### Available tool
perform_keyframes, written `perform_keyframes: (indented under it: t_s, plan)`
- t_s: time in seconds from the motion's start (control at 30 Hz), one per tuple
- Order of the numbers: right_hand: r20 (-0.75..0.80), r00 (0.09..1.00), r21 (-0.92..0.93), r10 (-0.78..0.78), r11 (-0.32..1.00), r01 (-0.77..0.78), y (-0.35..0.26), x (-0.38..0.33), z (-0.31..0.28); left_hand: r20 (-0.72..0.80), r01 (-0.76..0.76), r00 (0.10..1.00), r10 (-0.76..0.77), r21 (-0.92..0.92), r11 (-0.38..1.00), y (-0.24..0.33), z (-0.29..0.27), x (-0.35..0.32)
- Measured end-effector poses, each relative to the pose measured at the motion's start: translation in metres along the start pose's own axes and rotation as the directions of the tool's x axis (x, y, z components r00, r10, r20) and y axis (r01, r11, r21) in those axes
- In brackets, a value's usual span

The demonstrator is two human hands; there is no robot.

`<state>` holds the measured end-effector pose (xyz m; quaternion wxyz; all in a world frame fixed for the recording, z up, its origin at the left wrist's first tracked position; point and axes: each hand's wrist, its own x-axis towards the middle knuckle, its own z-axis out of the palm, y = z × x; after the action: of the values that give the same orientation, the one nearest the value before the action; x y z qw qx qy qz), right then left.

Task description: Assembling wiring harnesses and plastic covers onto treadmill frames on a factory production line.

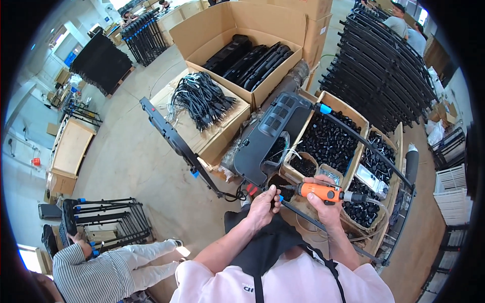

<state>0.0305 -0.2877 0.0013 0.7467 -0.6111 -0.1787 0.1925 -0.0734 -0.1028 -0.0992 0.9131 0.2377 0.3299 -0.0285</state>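
Note:
My right hand (pixel 327 206) grips an orange power screwdriver (pixel 319 192), its tip pointing left over a small bin of dark parts (pixel 284 188). A clear hose runs from the tool's back end. To the left, my left hand (pixel 262 207) is closed, thumb against the fingers, beside a blue-collared joint of a black tubular frame (pixel 374 146). What lies in that hand, if anything, I cannot make out. In front of both hands, a black plastic housing with vent slots (pixel 273 126) rests among the frame's bars. A dark curved arm with a long panel (pixel 169 134) reaches out to the left.
Boxes of black knobs (pixel 328 139) stand at the right. A cable bundle (pixel 204 101) lies on a carton; behind it, an open cardboard box (pixel 242 25) holds black parts. Black frames are stacked (pixel 379 70) at far right. Another person (pixel 101 270) works at lower left.

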Motion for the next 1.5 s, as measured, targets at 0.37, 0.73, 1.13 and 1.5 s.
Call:
perform_keyframes:
  t_s: [0.37, 0.73, 1.13, 1.5]
  plan:
    - [0.102, 0.995, -0.199, 0.003, 0.98, 0.017, 0.01, -0.011, 0.026, 0.026, 0.096, 0.995, -0.093, -0.239, 0.966, 0.014, -0.012, 0.004]
    - [0.093, 0.993, -0.279, 0.076, 0.959, -0.047, 0.024, -0.006, 0.054, 0.041, 0.239, 0.971, -0.237, -0.276, 0.931, 0.025, -0.042, 0.013]
    - [0.173, 0.972, -0.43, 0.162, 0.9, -0.073, 0.022, 0.003, 0.081, -0.019, 0.311, 0.945, -0.327, -0.256, 0.915, 0.041, -0.053, 0.003]
    - [0.108, 0.986, -0.484, 0.123, 0.873, -0.056, 0.037, 0.021, 0.099, 0.006, 0.206, 0.978, -0.207, 0.091, 0.974, 0.046, -0.079, -0.005]
